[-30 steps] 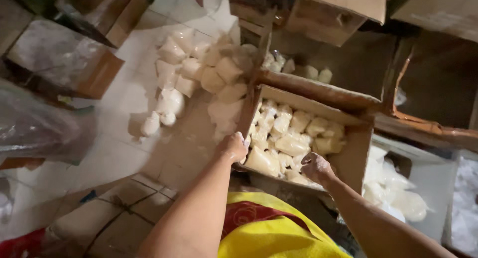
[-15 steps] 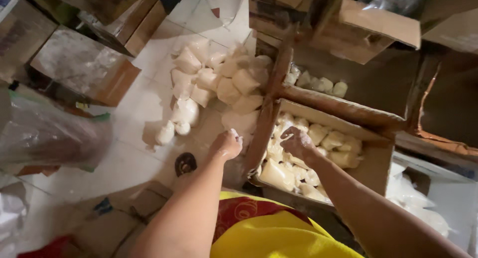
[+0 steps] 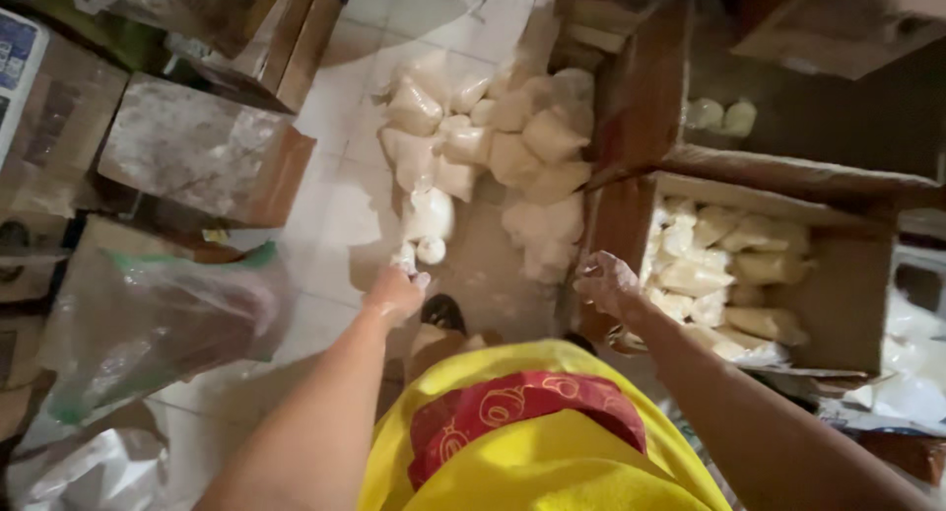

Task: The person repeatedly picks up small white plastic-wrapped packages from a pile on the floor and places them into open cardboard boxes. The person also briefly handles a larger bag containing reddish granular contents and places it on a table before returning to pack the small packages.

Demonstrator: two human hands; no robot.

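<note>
My left hand (image 3: 394, 294) hangs over the tiled floor with its fingers curled in; I see nothing clearly in it. Just beyond its fingertips lie two small white bags (image 3: 430, 249) at the near end of a heap of filled pale plastic bags (image 3: 512, 146). My right hand (image 3: 605, 280), dusted white, hovers with loosely curled, empty fingers at the left wall of an open cardboard box (image 3: 621, 225). That box holds several pale filled bags (image 3: 729, 265).
A second open box (image 3: 641, 87) stands behind the first, with a few bags inside. At the left are stacked cartons (image 3: 197, 156) and a clear plastic sack (image 3: 148, 324). More white bags (image 3: 916, 363) lie at the far right. A dark shoe (image 3: 443, 314) shows below.
Both hands have come out of the box. My left hand has swung left over the floor towards the small bags, and my right hand has drawn back to the box's left wall.
</note>
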